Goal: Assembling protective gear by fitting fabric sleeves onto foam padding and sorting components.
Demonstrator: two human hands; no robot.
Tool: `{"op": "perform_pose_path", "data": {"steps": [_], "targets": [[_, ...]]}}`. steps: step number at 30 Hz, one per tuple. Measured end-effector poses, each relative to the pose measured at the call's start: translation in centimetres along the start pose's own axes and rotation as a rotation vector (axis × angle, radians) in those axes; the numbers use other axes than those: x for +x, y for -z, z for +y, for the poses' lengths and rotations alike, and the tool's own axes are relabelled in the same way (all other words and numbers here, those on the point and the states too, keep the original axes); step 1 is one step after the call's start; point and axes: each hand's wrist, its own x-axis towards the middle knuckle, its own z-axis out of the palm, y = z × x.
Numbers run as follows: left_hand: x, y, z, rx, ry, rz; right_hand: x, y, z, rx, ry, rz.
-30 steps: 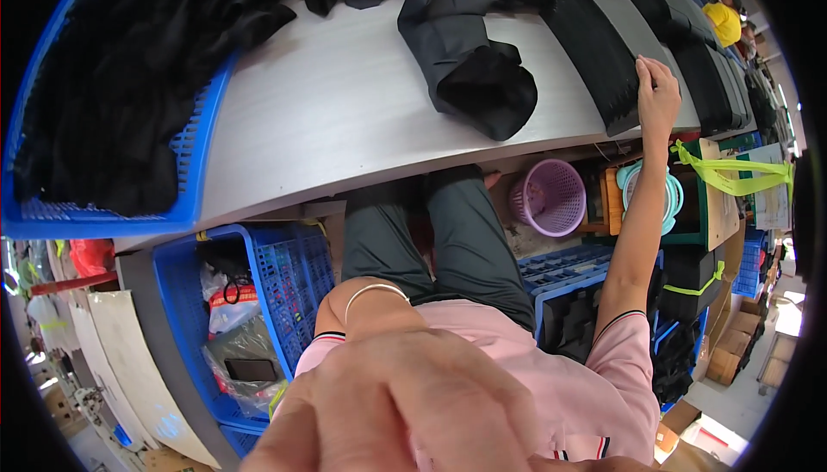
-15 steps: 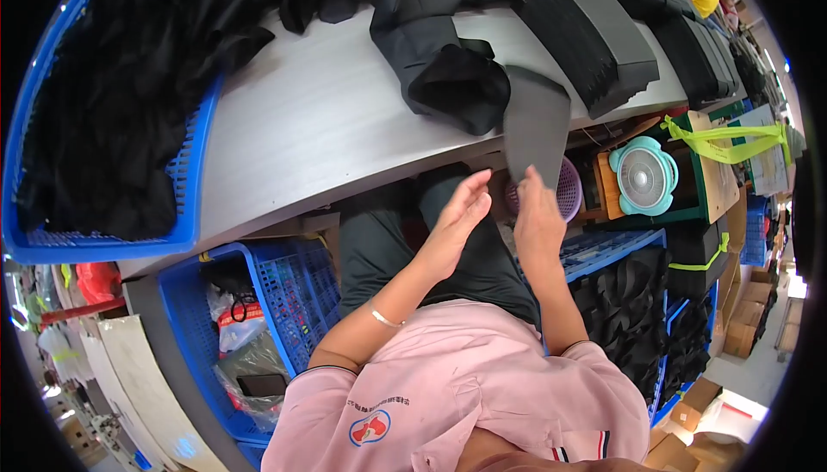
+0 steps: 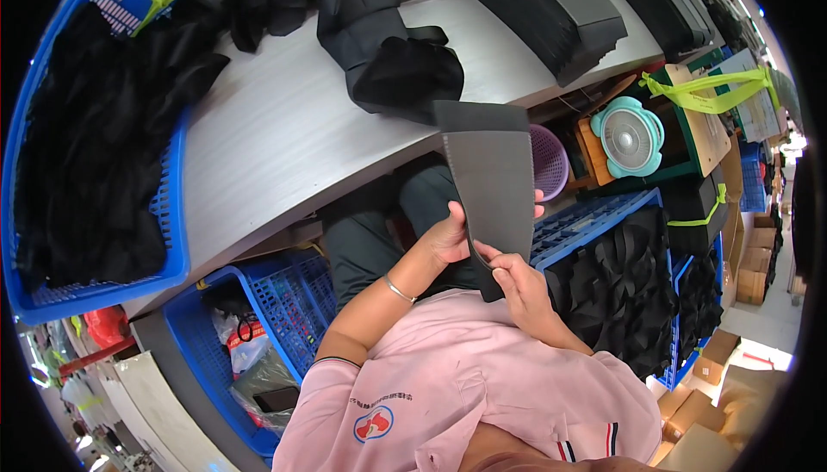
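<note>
Tabletop [image 3: 258,136] beside blue basket [image 3: 179,222] of black cloth [image 3: 90,145]; left hand [image 3: 446,238], right hand [image 3: 524,294] gripping grey panel [image 3: 495,183].

A pink shirt [image 3: 534,390] bears small dark lettering [image 3: 383,400] beside a round red-and-blue logo [image 3: 373,425].

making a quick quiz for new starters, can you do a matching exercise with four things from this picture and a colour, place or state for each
1. fan
2. bin
3. phone
4. grey sheet

A. lying in a blue crate
B. held by the left hand and the right hand
C. turquoise around the outside
D. purple, with holes

Pairs: 1-C, 2-D, 3-A, 4-B
</note>
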Motion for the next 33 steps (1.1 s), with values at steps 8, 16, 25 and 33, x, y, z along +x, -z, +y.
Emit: {"op": "perform_pose_path", "data": {"steps": [8, 16, 25, 33], "targets": [[-0.3, -3.3, 3.5, 0.236, -0.077, 0.594, 2.4, 1.0, 0.2, -0.378, 0.111, 0.379], [-1.1, -4.4, 5.4, 1.449, -0.58, 0.843, 6.1, 0.7, 1.9, 0.341, -0.078, 0.193], [1.1, -0.1, 15.1, 1.995, -0.638, 1.083, 10.8, 1.2, 1.0, -0.084, 0.008, 0.107], [2.1, -4.7, 10.1, 2.056, -0.632, 0.409, 14.4, -1.0, 0.2, -0.484, 0.189, 0.151]]}}
